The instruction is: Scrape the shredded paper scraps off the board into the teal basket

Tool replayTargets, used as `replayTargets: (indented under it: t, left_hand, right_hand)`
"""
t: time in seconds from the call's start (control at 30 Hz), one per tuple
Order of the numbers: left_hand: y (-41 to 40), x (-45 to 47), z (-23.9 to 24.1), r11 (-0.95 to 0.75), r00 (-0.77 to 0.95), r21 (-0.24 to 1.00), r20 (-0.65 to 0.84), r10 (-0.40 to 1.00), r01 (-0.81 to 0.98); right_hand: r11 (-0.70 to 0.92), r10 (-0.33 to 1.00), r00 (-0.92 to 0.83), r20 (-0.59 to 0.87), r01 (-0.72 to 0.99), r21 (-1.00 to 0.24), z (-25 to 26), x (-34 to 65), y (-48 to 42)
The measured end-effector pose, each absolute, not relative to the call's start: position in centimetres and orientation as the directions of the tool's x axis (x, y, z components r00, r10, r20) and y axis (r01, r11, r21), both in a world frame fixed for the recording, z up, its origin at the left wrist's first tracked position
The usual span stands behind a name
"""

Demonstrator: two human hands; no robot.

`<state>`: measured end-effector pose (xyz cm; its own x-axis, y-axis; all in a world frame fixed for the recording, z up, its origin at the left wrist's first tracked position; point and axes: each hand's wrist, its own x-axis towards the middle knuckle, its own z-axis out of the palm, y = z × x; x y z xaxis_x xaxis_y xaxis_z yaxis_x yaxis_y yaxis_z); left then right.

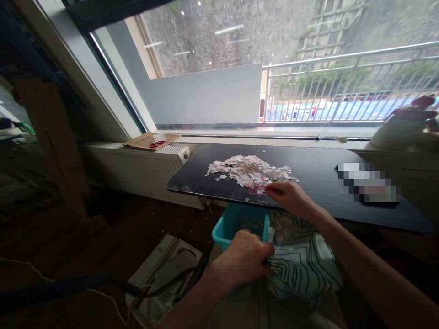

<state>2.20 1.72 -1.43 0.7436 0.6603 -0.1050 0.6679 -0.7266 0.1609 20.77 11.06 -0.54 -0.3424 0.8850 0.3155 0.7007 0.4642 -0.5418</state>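
A heap of small white and pink paper scraps [248,170] lies on a black table [308,164] by the window. My right hand [290,197] rests at the table's front edge, fingers pinched on a pale pink piece [258,188] at the near side of the heap. My left hand [245,261] is below the table edge, fingers closed on the white cloth with black wavy lines [302,267] on my lap. Scraps lie on that cloth. A teal plastic bin [226,230] stands just beyond my left hand, under the table edge.
A blurred-out flat object [368,183] lies on the table's right side. A white pot [399,132] stands on the sill at far right. A radiator [171,153] with cardboard on it is at left. Cables and a white box [164,274] lie on the dark floor.
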Motion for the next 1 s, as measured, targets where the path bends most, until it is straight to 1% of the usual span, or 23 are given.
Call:
replayTargets:
  t: [0.13, 0.2, 0.27, 0.33, 0.4, 0.5, 0.63, 0.77, 0.9, 1.0]
  left_hand:
    - [1.7, 2.1, -1.4, -0.733, 0.749, 0.155, -0.116, 0.653, 0.663]
    - [1.7, 2.1, -1.4, -0.730, 0.747, 0.160, -0.120, 0.654, 0.664]
    - [1.7, 2.1, -1.6, -0.728, 0.745, 0.163, -0.107, 0.658, 0.666]
    - [1.6, 2.1, -1.8, -0.726, 0.742, 0.162, -0.085, 0.665, 0.669]
    - [1.6, 2.1, -1.9, -0.725, 0.740, 0.159, -0.068, 0.669, 0.670]
    - [1.7, 2.0, -2.1, -0.729, 0.743, 0.161, -0.051, 0.667, 0.666]
    - [1.7, 2.0, -2.2, -0.732, 0.745, 0.159, -0.045, 0.666, 0.663]
    - [1.7, 1.9, -2.4, -0.724, 0.738, 0.163, -0.051, 0.673, 0.671]
    - [1.6, 1.9, -2.5, -0.723, 0.740, 0.170, -0.058, 0.670, 0.669]
    - [1.7, 1.9, -2.4, -0.725, 0.740, 0.161, -0.058, 0.670, 0.669]
  right_hand:
    - [0.483, 0.872, -0.411, 0.267, 0.627, -0.611, -1.2, 20.6, 10.7]
    - [0.463, 0.884, -0.378, 0.277, 0.616, -0.638, -1.5, 21.3, 10.7]
    - [0.422, 0.906, -0.291, 0.307, 0.659, -0.622, -1.6, 22.4, 10.9]
    - [0.366, 0.922, -0.205, 0.328, 0.736, -0.569, -1.5, 23.8, 11.0]
    - [0.327, 0.931, -0.173, 0.321, 0.785, -0.526, -1.3, 24.8, 10.9]
    - [0.314, 0.935, -0.167, 0.313, 0.800, -0.511, -0.8, 25.4, 10.5]
    - [0.312, 0.927, -0.141, 0.347, 0.804, -0.506, -0.5, 24.6, 10.7]
    - [0.352, 0.917, -0.187, 0.352, 0.795, -0.494, -0.7, 23.9, 11.6]
    - [0.345, 0.917, -0.185, 0.353, 0.810, -0.474, -0.8, 23.8, 11.9]
    - [0.376, 0.910, -0.219, 0.352, 0.794, -0.478, -0.7, 23.6, 11.6]
